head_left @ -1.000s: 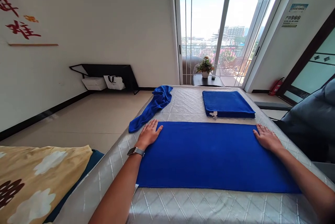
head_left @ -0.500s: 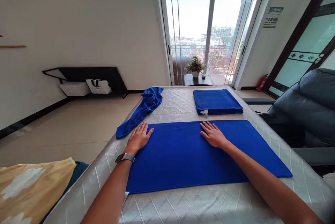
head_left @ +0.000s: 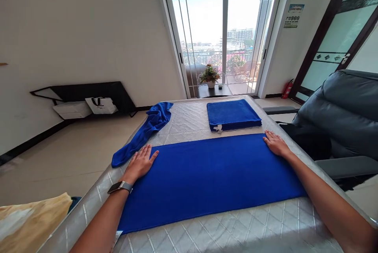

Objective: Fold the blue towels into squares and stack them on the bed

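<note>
A blue towel (head_left: 203,178) lies spread flat and smooth across the mattress (head_left: 230,229), with a small white tag at its near left corner. My left hand (head_left: 141,162), a watch on its wrist, rests flat on the towel's far left corner, fingers stretched. Over at the far right corner, my right hand (head_left: 276,143) lies flat with fingers extended and holds nothing. Behind the spread towel sits a stack of folded blue towels (head_left: 233,112), white tags at its front. A crumpled blue towel (head_left: 147,129) lies along the mattress's left edge, just beyond my left hand.
On the right stands a dark padded chair (head_left: 345,107) close to the mattress. A potted plant (head_left: 210,75) sits on a small black table (head_left: 211,91) by the glass door. A yellow blanket (head_left: 38,217) lies low at the left, and a fire extinguisher (head_left: 287,88) stands near the wall.
My right hand has slid right along the towel's far edge to its far right corner. My left hand stays at the left corner. The view has turned slightly to the right.
</note>
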Tool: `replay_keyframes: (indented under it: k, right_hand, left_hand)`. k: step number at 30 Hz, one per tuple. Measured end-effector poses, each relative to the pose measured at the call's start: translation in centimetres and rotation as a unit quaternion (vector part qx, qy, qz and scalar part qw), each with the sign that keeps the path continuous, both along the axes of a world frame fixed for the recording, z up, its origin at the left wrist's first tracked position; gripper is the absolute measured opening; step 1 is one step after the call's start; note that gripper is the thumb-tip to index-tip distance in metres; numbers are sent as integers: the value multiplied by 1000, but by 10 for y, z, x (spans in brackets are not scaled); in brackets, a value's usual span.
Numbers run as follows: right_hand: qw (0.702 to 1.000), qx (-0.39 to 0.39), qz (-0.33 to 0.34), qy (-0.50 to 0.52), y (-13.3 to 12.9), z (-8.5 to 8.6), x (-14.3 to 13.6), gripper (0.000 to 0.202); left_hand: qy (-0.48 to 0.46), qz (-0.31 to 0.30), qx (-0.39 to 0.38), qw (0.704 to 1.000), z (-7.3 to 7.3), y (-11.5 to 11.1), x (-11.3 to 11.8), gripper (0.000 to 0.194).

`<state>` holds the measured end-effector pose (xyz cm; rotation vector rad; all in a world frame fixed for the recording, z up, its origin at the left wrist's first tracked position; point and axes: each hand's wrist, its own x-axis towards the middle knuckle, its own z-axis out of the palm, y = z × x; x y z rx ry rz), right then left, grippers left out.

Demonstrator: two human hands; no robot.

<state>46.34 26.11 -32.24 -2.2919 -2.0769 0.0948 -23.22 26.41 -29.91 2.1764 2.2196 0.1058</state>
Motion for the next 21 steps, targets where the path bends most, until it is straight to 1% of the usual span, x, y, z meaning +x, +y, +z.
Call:
replay_keyframes:
  k: [2, 4, 5, 6, 7, 8, 9, 10, 12, 13, 15, 17, 19, 20, 21]
  right_hand:
    - [1000, 5, -5, 9, 0, 0, -3, 66]
    - [1000, 7, -10, 18, 1, -1, -4, 65]
    - [1000, 8, -11, 24, 2, -2, -3, 65]
    - [999, 10, -12, 29, 3, -2, -3, 65]
    - [999, 12, -10, 35, 3, -3, -2, 64]
    - [999, 16, -9, 42, 4, -3, 0, 64]
    - [998, 21, -9, 53, 5, -3, 1, 63]
    - [997, 27, -10, 67, 6, -3, 3, 62]
    - [992, 39, -19, 115, 7, -2, 6, 60]
    - [988, 45, -24, 146, 8, -2, 8, 59]
    - [977, 57, -31, 203, 12, -2, 12, 56]
    - [969, 64, -36, 235, 16, -2, 16, 54]
    - [966, 70, -38, 246, 21, -2, 20, 53]
    - [964, 73, -38, 252, 23, -1, 22, 53]
    - [962, 76, -36, 258, 25, -1, 24, 54]
  left_hand:
    - [15, 3, -20, 1000, 13, -2, 6, 78]
    - [12, 33, -19, 999, 31, -4, 22, 78]
    - [1, 47, 0, 999, 40, -5, 37, 78]
    - [-15, 53, 30, 998, 49, -7, 56, 78]
    - [-31, 51, 64, 996, 57, -10, 79, 77]
    - [-48, 11, 104, 993, 64, -13, 108, 74]
    - [-52, -30, 114, 992, 69, -18, 140, 70]
    - [-54, -85, 112, 989, 72, -25, 175, 64]
    - [-73, -235, 93, 965, 74, -42, 249, 46]
    - [-82, -292, 83, 949, 72, -53, 286, 39]
    - [-86, -393, 77, 912, 66, -77, 357, 29]
    - [-79, -482, 82, 869, 55, -103, 418, 28]
    - [-73, -552, 96, 825, 43, -127, 469, 34]
    - [-68, -576, 100, 808, 37, -137, 490, 38]
    - [-61, -588, 106, 799, 31, -144, 507, 39]
